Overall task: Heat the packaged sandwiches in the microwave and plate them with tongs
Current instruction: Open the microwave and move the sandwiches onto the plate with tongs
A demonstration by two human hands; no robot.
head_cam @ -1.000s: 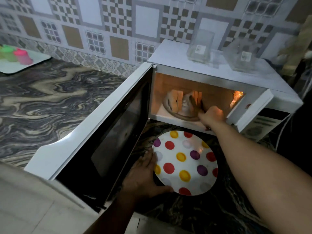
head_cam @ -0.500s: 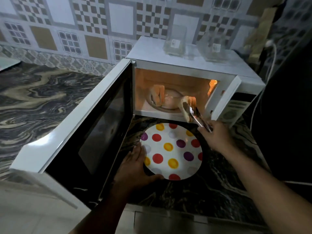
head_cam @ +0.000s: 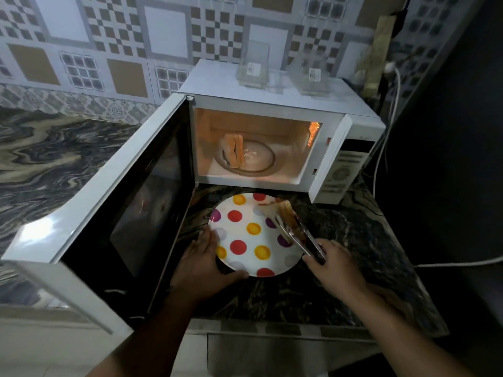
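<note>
We judge plating about half done: our right hand (head_cam: pixel 330 265) clamps the tongs (head_cam: pixel 302 238) on one sandwich (head_cam: pixel 280 213) over the spotted plate (head_cam: pixel 245 263), our left hand (head_cam: pixel 202 263) lies spread against its rim, and the second sandwich (head_cam: pixel 233 153) waits inside the open microwave (head_cam: pixel 272 104).

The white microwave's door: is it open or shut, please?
Open: the black-windowed white door stands wide left, exposing the lit cavity with one toasted sandwich on its glass turntable.

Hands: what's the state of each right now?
Left hand: open, fingers and thumb resting against the spotted plate rim.
Right hand: gripping tongs clamped on a sandwich.
</note>
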